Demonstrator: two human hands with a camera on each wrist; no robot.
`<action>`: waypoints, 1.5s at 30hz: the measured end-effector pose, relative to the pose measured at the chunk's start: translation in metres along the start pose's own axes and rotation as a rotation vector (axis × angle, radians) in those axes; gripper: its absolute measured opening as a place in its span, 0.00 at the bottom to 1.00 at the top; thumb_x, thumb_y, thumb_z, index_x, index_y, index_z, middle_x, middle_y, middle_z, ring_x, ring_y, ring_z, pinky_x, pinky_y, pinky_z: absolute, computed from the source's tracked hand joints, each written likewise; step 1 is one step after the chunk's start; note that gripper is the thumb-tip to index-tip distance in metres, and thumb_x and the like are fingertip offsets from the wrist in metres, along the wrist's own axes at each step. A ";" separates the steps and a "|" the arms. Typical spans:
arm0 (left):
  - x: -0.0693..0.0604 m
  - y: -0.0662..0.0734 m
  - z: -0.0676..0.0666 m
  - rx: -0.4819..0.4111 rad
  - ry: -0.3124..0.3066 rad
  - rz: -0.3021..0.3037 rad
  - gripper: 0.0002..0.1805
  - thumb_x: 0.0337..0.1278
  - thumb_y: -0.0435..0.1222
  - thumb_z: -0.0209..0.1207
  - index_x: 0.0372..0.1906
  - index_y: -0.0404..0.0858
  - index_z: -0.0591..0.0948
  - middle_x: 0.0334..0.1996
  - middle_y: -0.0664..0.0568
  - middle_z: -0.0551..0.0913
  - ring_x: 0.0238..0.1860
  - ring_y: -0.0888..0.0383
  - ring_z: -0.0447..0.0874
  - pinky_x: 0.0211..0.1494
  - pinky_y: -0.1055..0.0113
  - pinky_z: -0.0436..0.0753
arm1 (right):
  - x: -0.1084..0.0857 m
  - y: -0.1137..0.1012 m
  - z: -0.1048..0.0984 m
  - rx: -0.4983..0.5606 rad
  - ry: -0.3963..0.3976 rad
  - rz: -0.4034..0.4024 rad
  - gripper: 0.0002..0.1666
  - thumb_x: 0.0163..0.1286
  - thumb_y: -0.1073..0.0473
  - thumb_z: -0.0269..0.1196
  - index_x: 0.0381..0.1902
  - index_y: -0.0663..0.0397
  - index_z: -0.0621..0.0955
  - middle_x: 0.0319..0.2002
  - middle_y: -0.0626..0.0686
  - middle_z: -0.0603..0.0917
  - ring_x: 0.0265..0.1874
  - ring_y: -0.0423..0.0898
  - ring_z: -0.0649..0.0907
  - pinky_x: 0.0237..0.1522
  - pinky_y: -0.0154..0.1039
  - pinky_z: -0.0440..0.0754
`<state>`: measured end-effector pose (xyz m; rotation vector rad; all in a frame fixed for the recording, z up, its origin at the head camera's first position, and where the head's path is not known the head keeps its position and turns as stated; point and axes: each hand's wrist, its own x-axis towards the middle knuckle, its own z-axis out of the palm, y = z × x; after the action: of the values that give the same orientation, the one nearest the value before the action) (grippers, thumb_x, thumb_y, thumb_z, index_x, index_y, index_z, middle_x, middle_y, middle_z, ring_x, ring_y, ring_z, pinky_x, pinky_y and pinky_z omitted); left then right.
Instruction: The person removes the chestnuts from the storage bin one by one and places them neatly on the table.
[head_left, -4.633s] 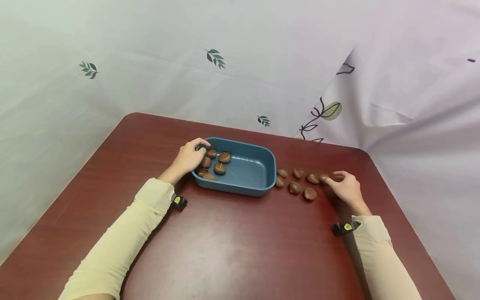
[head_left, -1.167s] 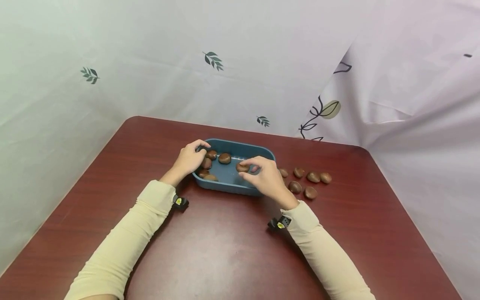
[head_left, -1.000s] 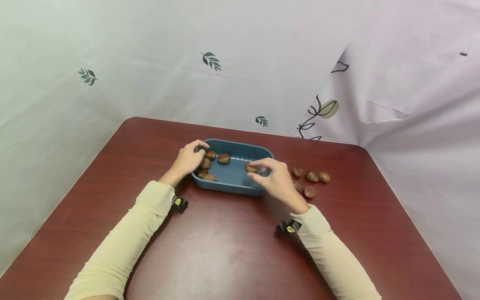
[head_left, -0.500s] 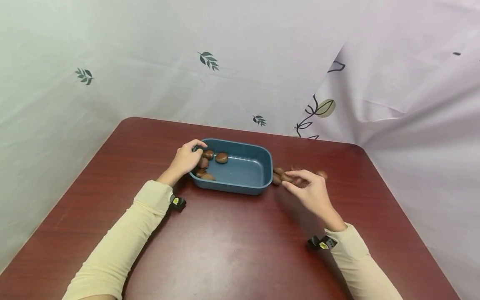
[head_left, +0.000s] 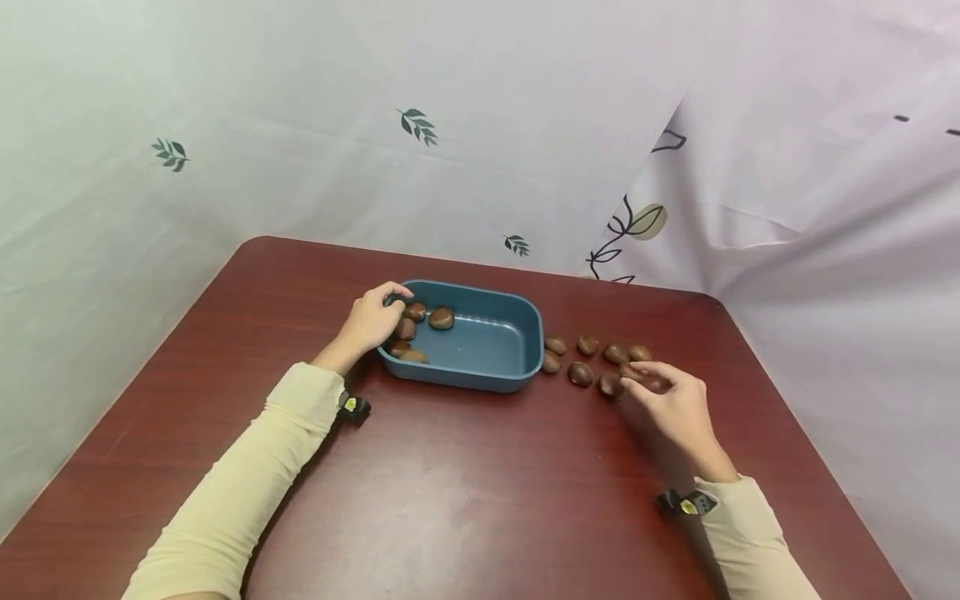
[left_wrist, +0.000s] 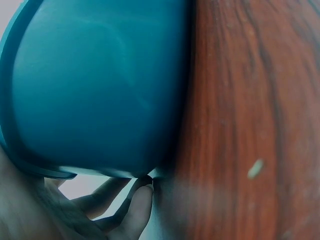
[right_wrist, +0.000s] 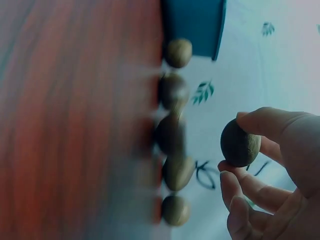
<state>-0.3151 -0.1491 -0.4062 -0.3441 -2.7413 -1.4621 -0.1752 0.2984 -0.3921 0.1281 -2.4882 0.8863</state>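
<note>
A blue rectangular plastic tub sits at the middle of the table, with several brown chestnuts inside, mostly at its left end. My left hand grips the tub's left rim; in the left wrist view its fingers lie against the tub's outside. Right of the tub, my right hand pinches one chestnut between thumb and fingers, raised off the table. Below and left of that hand, several loose chestnuts lie in two rough rows, reaching from the tub's right wall.
The reddish-brown wooden table has rounded far corners. Behind and beside it hangs a pale cloth with leaf prints. Each wrist carries a black camera on a strap.
My right hand has lifted a chestnut out of the tub and carried it right, over the loose chestnuts. The left hand has stayed on the tub's rim.
</note>
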 end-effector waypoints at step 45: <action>0.000 0.000 0.000 -0.009 -0.006 0.001 0.18 0.72 0.39 0.45 0.58 0.45 0.78 0.11 0.55 0.64 0.12 0.58 0.55 0.22 0.61 0.65 | 0.004 0.031 -0.018 -0.164 -0.317 0.100 0.31 0.57 0.61 0.73 0.59 0.65 0.79 0.41 0.65 0.87 0.39 0.59 0.88 0.45 0.56 0.79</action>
<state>-0.3148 -0.1491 -0.4059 -0.3511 -2.7398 -1.4757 -0.1781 0.3339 -0.3955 0.0950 -2.8731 0.7439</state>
